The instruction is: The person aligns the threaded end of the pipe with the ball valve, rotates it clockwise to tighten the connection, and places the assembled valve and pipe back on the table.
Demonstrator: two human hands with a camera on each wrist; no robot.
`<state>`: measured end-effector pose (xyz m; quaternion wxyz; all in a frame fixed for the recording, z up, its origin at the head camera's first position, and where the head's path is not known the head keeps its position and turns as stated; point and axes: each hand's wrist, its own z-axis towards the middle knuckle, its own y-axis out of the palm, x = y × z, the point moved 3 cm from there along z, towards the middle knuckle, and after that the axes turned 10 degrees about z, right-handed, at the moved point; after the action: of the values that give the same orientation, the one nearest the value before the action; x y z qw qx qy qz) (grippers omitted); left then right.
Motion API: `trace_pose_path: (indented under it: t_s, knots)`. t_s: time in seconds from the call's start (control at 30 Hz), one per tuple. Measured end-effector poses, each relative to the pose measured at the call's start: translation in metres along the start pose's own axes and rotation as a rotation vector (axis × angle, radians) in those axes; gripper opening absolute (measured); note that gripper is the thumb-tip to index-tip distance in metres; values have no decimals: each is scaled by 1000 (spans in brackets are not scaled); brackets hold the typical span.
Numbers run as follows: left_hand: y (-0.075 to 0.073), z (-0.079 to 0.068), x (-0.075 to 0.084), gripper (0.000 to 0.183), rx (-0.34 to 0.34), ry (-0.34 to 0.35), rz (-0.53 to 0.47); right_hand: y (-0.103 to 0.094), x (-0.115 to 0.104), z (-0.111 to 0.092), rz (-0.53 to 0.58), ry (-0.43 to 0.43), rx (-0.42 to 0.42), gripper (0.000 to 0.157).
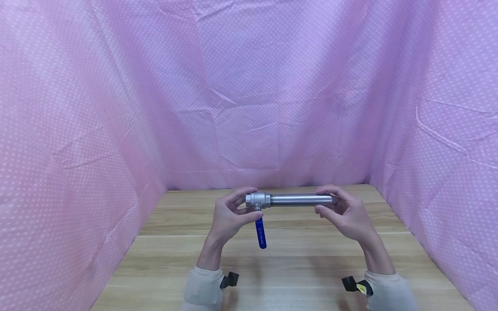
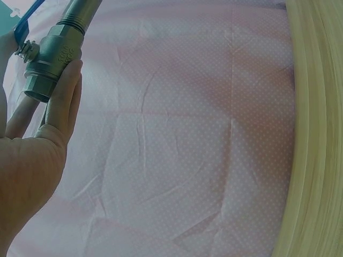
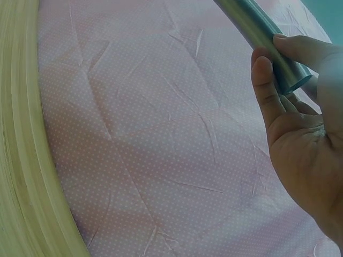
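A silvery metal ball valve (image 1: 258, 199) with a blue lever handle (image 1: 261, 233) is held up over the table, joined to a straight steel pipe (image 1: 299, 199). My left hand (image 1: 229, 216) grips the valve body, thumb near the base of the handle, which points down toward me. At the pipe's far right end, my right hand (image 1: 346, 214) pinches it between thumb and fingers. Threads (image 2: 74, 21) show where pipe and valve meet in the left wrist view. The pipe's plain open end (image 3: 297, 84) sticks out past the fingers in the right wrist view.
Below the hands lies a light wood-grain table (image 1: 280, 268). Pink dotted cloth (image 1: 253, 95) hangs at the back and along both sides. Black wrist mounts (image 1: 229, 280) sit on the pale sleeves (image 1: 202, 287).
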<state>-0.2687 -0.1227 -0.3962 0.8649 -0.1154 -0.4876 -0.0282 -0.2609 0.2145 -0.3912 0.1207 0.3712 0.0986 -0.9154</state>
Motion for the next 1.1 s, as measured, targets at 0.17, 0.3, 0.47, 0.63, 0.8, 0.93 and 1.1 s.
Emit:
trace_pose_path:
  t_s: [0.17, 0.3, 0.47, 0.63, 0.8, 0.93, 1.1]
  knots:
    - [0, 0, -1, 64, 1, -8, -2, 0, 0, 0, -38, 33, 17, 48]
    - [-1, 1, -2, 64, 0, -8, -3, -1, 1, -1, -83, 54, 27, 47]
    - [-1, 1, -1, 63, -3, -7, -5, -2, 2, -1, -114, 56, 33, 42]
    - [-1, 1, 0, 63, -6, -9, -10, -1, 2, 0, -110, 59, 36, 36]
    - [-1, 2, -1, 63, -5, -14, -13, -1, 3, 2, -91, 48, 34, 36]
    - [-2, 3, -2, 64, -8, -16, -13, -1, 4, 2, -81, 54, 30, 39]
    - [-2, 4, -3, 65, -5, -10, -15, -2, 4, 2, -39, 46, 8, 49]
